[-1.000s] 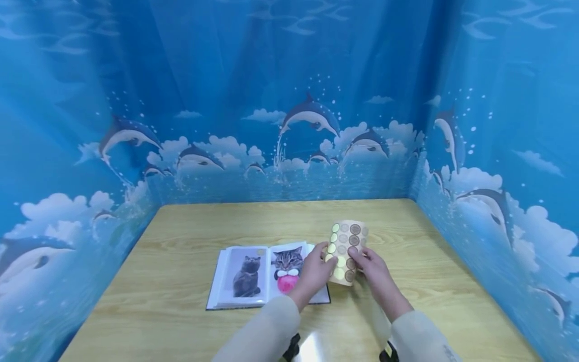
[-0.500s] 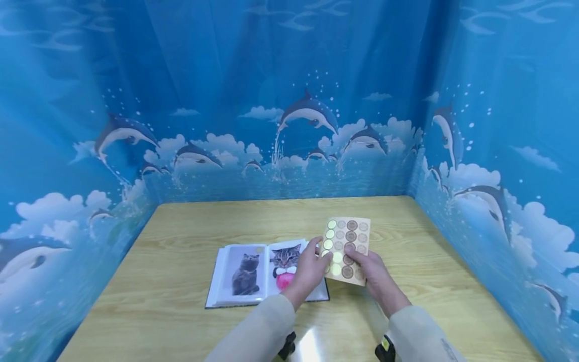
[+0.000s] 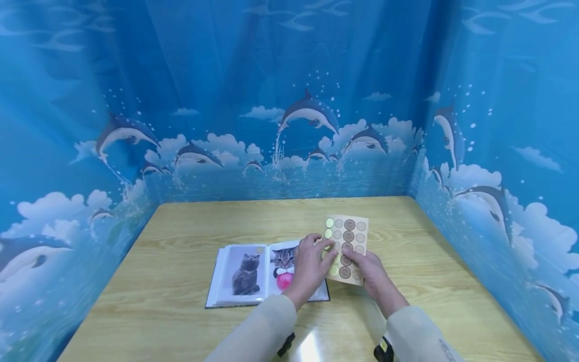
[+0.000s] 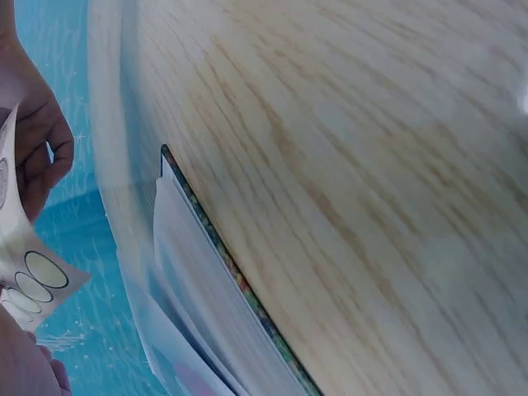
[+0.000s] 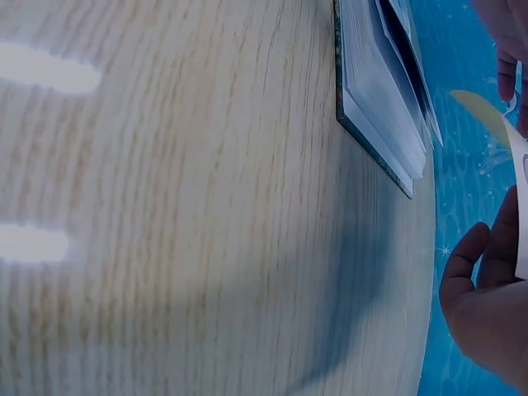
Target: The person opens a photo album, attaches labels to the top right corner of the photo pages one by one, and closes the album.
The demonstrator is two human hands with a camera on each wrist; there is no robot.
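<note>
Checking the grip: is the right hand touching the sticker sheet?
Touching. The head view shows the right hand with its fingers on the lower part of the sticker sheet, holding it above the table.

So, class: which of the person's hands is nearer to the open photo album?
Left. The left hand hovers over the photo album's right page; the right hand is off to its right, holding the sticker sheet.

A light wooden table (image 3: 190,311) carries an open photo album (image 3: 253,274) of cat pictures.
</note>
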